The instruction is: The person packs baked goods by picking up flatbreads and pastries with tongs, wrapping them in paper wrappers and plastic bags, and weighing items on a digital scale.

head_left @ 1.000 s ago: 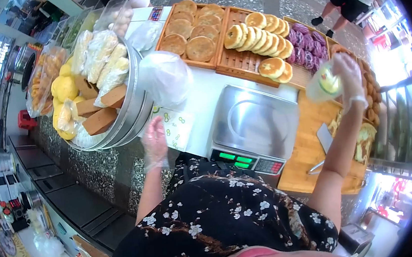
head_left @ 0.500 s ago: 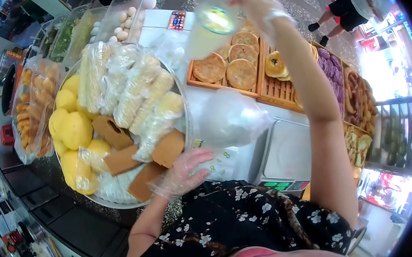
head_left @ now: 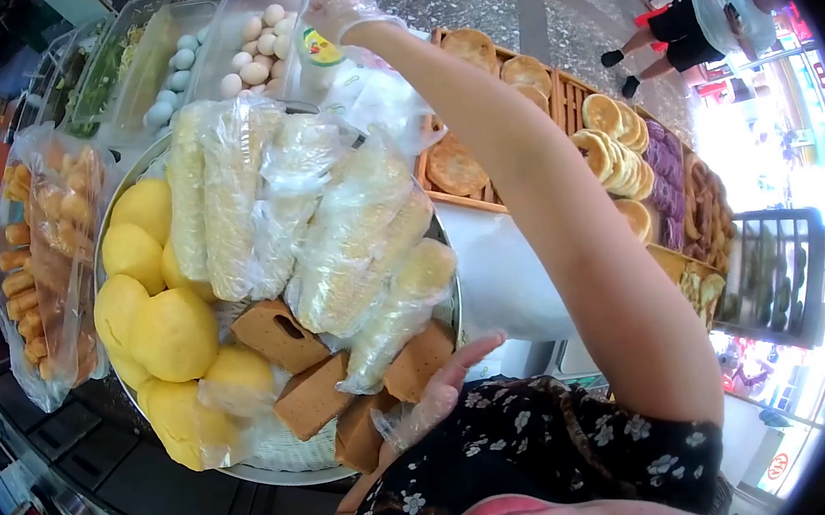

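Observation:
My right hand (head_left: 341, 12), in a clear plastic glove, reaches to the far side beside the egg bin, fingers closed. Just below it is a pale cup-like container (head_left: 320, 48) with a yellow and green printed top, which it appears to hold. Thin white plastic bags (head_left: 381, 100) lie beneath. My gloved left hand (head_left: 437, 396) is close to my body with fingers stretched out, holding nothing, next to brown cake blocks (head_left: 418, 360). Those blocks share a large round tray (head_left: 299, 470) with yellow buns (head_left: 174, 333) and plastic-wrapped corn-like pieces (head_left: 350, 234).
Clear bins hold eggs (head_left: 255, 53) and bluish eggs (head_left: 172, 90). Bagged fried pieces (head_left: 59, 244) stand left. Wooden trays of flatbreads (head_left: 458, 164) and purple strips (head_left: 664, 166) line the right side. A person (head_left: 719, 19) is in the walkway.
My right hand has swung left from above the flatbread trays to beside the eggs, carrying the cup-like container. My left hand is nearer my body. The view has shifted.

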Demonstrator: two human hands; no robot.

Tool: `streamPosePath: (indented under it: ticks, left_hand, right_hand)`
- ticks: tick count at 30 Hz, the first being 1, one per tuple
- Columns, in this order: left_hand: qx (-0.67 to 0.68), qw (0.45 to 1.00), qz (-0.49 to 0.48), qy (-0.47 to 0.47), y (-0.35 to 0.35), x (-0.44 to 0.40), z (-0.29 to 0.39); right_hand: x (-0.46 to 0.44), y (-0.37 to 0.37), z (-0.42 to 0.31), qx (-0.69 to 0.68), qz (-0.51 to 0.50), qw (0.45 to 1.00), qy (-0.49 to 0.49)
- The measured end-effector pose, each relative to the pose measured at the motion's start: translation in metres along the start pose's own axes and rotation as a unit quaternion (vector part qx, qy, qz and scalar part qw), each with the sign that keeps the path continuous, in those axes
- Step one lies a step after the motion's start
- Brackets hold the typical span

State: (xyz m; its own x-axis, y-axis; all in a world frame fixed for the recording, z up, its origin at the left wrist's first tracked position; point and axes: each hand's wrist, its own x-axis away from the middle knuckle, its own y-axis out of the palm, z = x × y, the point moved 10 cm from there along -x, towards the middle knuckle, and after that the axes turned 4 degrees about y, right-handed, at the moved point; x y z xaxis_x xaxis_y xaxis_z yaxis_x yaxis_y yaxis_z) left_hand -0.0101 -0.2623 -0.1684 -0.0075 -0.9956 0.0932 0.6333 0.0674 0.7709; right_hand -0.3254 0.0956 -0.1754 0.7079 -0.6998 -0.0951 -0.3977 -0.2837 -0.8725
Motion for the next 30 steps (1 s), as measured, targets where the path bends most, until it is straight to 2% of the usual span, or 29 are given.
streamPosePath:
  ticks: [3,7,8,9,10,12,14,15,16,17,18,19,20,22,24,25,27,28,29,30]
  left_hand:
    - [-0.007,1.0,-0.013,0.014,-0.003,-0.003,-0.007]
    - [-0.041,0.999,-0.021,0.009,0.002,-0.004,-0.004]
    - [-0.045,0.999,-0.022,0.007,0.003,-0.004,-0.006]
    - [-0.104,0.994,-0.017,0.009,-0.001,-0.005,-0.011]
    - [-0.163,0.986,-0.011,0.012,-0.005,-0.004,-0.019]
    - [-0.194,0.98,-0.001,0.046,-0.005,-0.001,-0.026]
    - [-0.343,0.933,0.003,0.106,0.004,-0.001,-0.01]
    - [-0.502,0.847,0.001,0.176,0.009,0.003,-0.007]
    - [-0.523,0.828,0.005,0.2,0.011,0.006,-0.004]
    - [-0.493,0.852,0.03,0.171,0.005,0.005,-0.006]
    - [-0.458,0.875,0.056,0.143,0.001,0.004,-0.009]
    - [-0.465,0.869,0.093,0.143,0.0,0.005,-0.008]
    - [-0.476,0.859,0.1,0.163,0.004,0.005,-0.006]
    - [-0.714,0.647,0.11,0.246,0.03,0.009,-0.003]
    - [-0.793,0.523,0.156,0.27,0.036,0.014,-0.018]
    - [-0.79,0.519,0.168,0.278,0.038,0.01,-0.029]
    - [-0.74,0.528,0.297,0.292,0.03,0.018,-0.039]
    - [-0.74,0.527,0.3,0.291,0.044,0.014,-0.062]
    - [-0.666,0.587,0.396,0.235,0.035,0.015,-0.087]
    - [-0.577,0.635,0.481,0.177,0.021,0.021,-0.117]
  right_hand:
    - [0.0,0.0,0.004,0.006,-0.001,0.999,0.032]
    - [0.015,-0.04,-0.005,0.065,-0.034,0.997,0.016]
    - [0.028,-0.064,-0.013,0.073,-0.01,0.997,-0.032]
    - [0.046,-0.087,-0.02,0.08,0.016,0.993,-0.083]
    - [0.066,-0.104,-0.015,0.077,0.022,0.993,-0.085]
    - [0.112,-0.155,-0.01,0.065,0.094,0.985,-0.131]
    - [0.146,-0.176,0.018,0.066,0.058,0.982,-0.167]
    - [0.16,-0.187,0.035,0.076,0.028,0.986,-0.145]
    - [0.187,-0.202,0.049,0.055,0.096,0.969,-0.221]
    - [0.21,-0.218,0.057,0.025,0.041,0.983,-0.178]
    - [0.232,-0.232,0.073,-0.002,0.059,0.985,-0.162]
    - [0.261,-0.25,0.078,-0.012,0.031,0.995,-0.096]
    - [0.283,-0.259,0.088,-0.033,0.015,0.996,-0.083]
    - [0.332,-0.268,0.113,-0.07,-0.012,0.996,-0.055]
    - [0.387,-0.263,0.143,-0.132,-0.019,0.989,-0.057]
    - [0.415,-0.258,0.16,-0.176,-0.021,0.982,-0.071]
    - [0.47,-0.231,0.202,-0.227,-0.042,0.969,-0.083]
    - [0.5,-0.218,0.222,-0.219,-0.046,0.972,-0.075]
    - [0.528,-0.19,0.26,-0.277,-0.072,0.958,-0.013]
    - [0.56,-0.182,0.284,-0.246,-0.09,0.963,0.057]
